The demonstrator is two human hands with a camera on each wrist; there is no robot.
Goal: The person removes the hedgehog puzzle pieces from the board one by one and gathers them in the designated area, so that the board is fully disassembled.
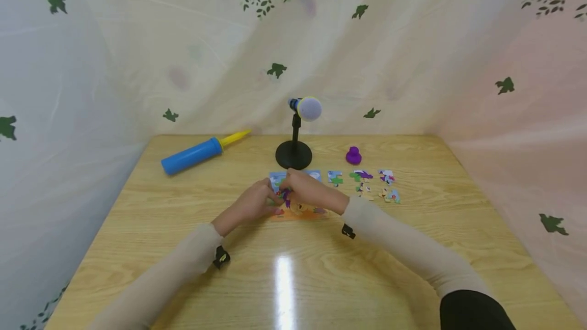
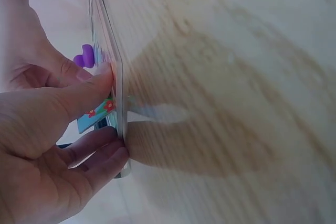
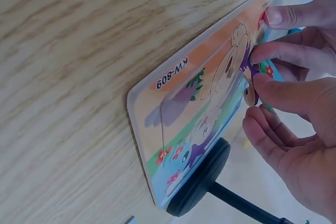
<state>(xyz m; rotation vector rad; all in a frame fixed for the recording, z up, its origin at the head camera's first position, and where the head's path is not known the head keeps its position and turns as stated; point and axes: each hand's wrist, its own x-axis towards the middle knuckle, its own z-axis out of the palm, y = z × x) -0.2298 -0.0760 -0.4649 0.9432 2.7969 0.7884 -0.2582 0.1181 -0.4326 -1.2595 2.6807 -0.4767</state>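
A cartoon jigsaw board [image 1: 300,215] lies flat on the table under both hands. At its left side my left hand [image 1: 253,201] holds the corner, thumb on the printed face and curled fingers at the edge; in the left wrist view the thumb [image 2: 94,90] shows close up. My right hand [image 1: 304,189] reaches over the upper left of the board. Between thumb and fingers it pinches a puzzle piece [image 3: 268,87] with a red flower, which stands tilted above the board. Left-hand fingers come close beside that piece; whether they touch it is unclear.
Several loose puzzle pieces [image 1: 337,180] lie right of the board. Behind it stands a toy microphone [image 1: 309,109] on a round black base [image 1: 293,156]. A purple knob-like object [image 1: 353,156] sits at the back right. A blue and yellow hand pump [image 1: 194,156] lies back left.
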